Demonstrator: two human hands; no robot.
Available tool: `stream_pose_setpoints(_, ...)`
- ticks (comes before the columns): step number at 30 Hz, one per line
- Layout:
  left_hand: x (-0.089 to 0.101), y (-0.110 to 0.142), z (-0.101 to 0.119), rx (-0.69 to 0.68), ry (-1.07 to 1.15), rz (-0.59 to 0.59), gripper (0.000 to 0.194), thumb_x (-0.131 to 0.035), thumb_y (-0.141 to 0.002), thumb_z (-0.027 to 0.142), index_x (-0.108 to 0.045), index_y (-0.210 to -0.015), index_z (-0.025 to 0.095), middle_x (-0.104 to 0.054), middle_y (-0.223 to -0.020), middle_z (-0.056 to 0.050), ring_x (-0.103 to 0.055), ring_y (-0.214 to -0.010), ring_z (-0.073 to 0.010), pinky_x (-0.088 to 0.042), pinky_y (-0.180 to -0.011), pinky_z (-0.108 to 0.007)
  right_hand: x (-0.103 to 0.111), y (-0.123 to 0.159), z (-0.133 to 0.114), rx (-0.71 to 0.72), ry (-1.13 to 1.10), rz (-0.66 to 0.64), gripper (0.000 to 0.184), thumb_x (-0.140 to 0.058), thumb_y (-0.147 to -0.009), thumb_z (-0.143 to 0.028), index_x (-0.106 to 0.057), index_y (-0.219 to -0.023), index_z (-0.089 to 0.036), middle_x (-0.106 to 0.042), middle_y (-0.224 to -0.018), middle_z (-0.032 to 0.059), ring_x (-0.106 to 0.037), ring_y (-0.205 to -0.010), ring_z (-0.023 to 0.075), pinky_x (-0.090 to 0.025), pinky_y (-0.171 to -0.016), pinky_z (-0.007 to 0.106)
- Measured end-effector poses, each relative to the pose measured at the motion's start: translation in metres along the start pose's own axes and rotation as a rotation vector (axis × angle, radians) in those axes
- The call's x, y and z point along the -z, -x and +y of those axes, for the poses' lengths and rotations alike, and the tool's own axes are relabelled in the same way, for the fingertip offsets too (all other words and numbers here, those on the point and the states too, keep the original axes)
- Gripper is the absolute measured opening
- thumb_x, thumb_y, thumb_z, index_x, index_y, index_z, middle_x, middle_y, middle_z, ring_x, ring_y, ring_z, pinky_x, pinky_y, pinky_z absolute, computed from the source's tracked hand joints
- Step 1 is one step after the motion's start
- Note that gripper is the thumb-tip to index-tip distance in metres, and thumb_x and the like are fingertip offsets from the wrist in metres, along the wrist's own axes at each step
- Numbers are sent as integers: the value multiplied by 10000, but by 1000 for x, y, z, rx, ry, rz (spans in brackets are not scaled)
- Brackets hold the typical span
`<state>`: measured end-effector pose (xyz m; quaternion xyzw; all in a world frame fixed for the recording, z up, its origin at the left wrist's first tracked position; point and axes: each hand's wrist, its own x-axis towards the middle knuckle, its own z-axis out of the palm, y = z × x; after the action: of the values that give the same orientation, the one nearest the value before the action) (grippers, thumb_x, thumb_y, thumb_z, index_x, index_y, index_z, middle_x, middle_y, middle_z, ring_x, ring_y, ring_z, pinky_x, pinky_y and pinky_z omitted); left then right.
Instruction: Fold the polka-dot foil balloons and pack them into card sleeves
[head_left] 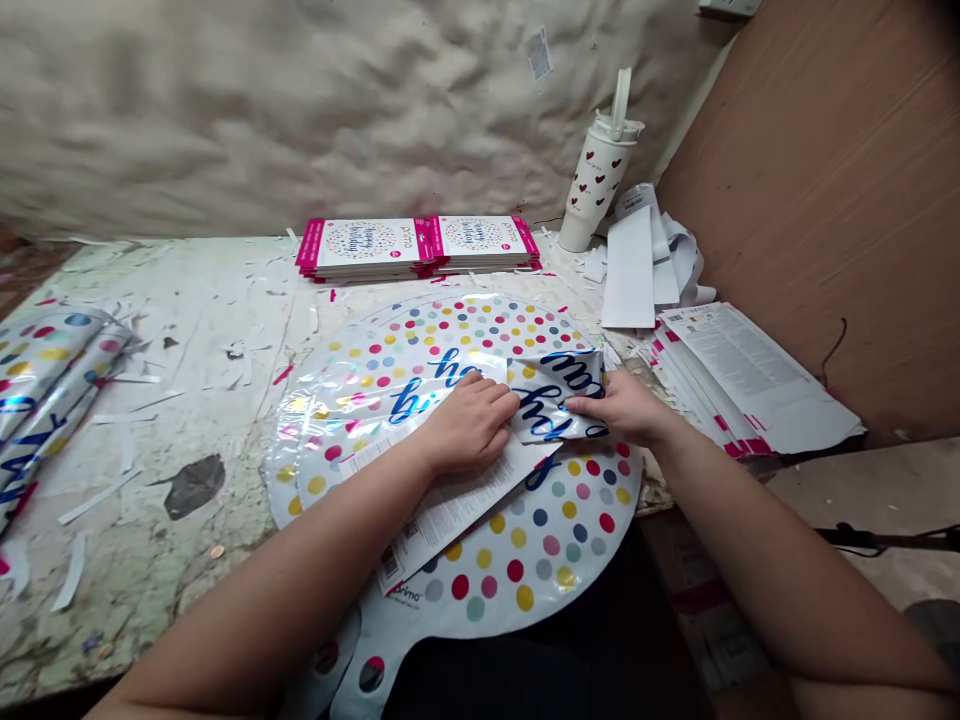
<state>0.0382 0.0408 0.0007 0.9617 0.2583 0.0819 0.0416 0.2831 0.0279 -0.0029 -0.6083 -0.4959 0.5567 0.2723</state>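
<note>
A flat round foil balloon (420, 370) with coloured dots and blue script lies on the table in front of me, on top of other balloons. A white printed card (450, 505) rests across its middle. My left hand (471, 420) presses down on the card and balloon with its fingers curled. My right hand (626, 408) pinches the balloon's right edge (559, 395), which is folded over toward the middle.
Two stacks of pink-edged packaged cards (420, 245) sit at the back. A white tumbler with hearts (600, 170) stands beside loose white paper strips (637, 265). A pile of printed cards (742, 375) lies at right. Folded balloons (45, 390) lie at left. A brown panel (825, 200) walls the right side.
</note>
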Motion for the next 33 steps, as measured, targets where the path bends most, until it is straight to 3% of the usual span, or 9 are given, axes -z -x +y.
stream_pose_setpoints(4, 8, 1, 9, -91, -61, 36, 167, -382, -796, 251, -523, -767, 166, -533, -802, -66, -458, -769, -207, -322, -778, -390, 0, -1, -17, -84, -30, -281, 327, -782, -568, -245, -668, -851, -128, -707, -796, 35, -648, -703, 168, -531, -655, 267)
stream_pose_setpoints(8, 11, 2, 15, -113, -61, 10, 136, -407, -784, 257, -511, -758, 174, -522, -820, -61, -455, -801, -212, -314, -778, -388, -6, -7, -28, -146, -104, -377, 328, -787, -563, -242, -650, -841, -132, -701, -767, 28, -642, -653, 138, -528, -601, 231)
stream_pose_setpoints(12, 16, 3, 17, -87, -32, -21, 117, -397, -798, 225, -497, -769, 171, -524, -836, -62, -451, -819, -213, -312, -771, -390, -10, -7, -39, -131, -127, -317, 227, -749, -617, -273, -615, -729, -129, -645, -600, -7, -561, -466, 76, -440, -414, 158)
stream_pose_setpoints(20, 31, 0, 23, -64, -74, 42, 161, -357, -835, 208, -507, -807, 158, -514, -835, -72, -430, -808, -219, -318, -764, -394, -38, 2, -68, 19, 9, -188, 171, -709, -567, -112, -589, -686, -137, -566, -482, -43, -495, -413, 62, -384, -388, 154)
stream_pose_setpoints(22, 32, 2, 22, -60, -80, 61, 157, -358, -830, 189, -508, -797, 158, -517, -845, -74, -427, -810, -218, -324, -770, -390, -42, 2, -71, -5, 103, -278, 72, -652, -617, -119, -597, -661, -135, -515, -432, -57, -448, -369, 56, -357, -363, 162)
stream_pose_setpoints(24, 34, 6, 20, -47, -91, 79, 150, -364, -822, 179, -509, -789, 160, -519, -844, -75, -426, -808, -219, -331, -774, -391, -41, 6, -72, 38, 148, -402, 31, -609, -668, -144, -619, -695, -135, -538, -475, -44, -479, -408, 69, -399, -404, 181)
stream_pose_setpoints(26, 40, 12, 18, 9, -118, 111, 144, -368, -818, 183, -506, -780, 163, -515, -824, -76, -426, -796, -222, -341, -766, -399, -37, 13, -71, 224, 120, -261, 131, -620, -692, -177, -637, -817, -142, -631, -664, 0, -572, -577, 101, -474, -537, 214)
stream_pose_setpoints(29, 57, 21, 21, 132, -177, 245, 135, -374, -823, 188, -497, -773, 166, -508, -793, -82, -433, -786, -232, -357, -738, -409, -38, 31, -68, 472, -13, 44, 428, -722, -638, -225, -588, -1043, -188, -647, -979, 42, -599, -850, 152, -500, -721, 264)
stream_pose_setpoints(33, 78, 38, 36, 204, -265, 671, 132, -472, -798, 175, -487, -925, 207, -520, -979, -81, -439, -981, -277, -309, -869, -489, -61, 56, -63, 533, -214, -136, 262, -658, -739, -278, -613, -985, -200, -670, -932, 42, -617, -871, 181, -502, -783, 332)
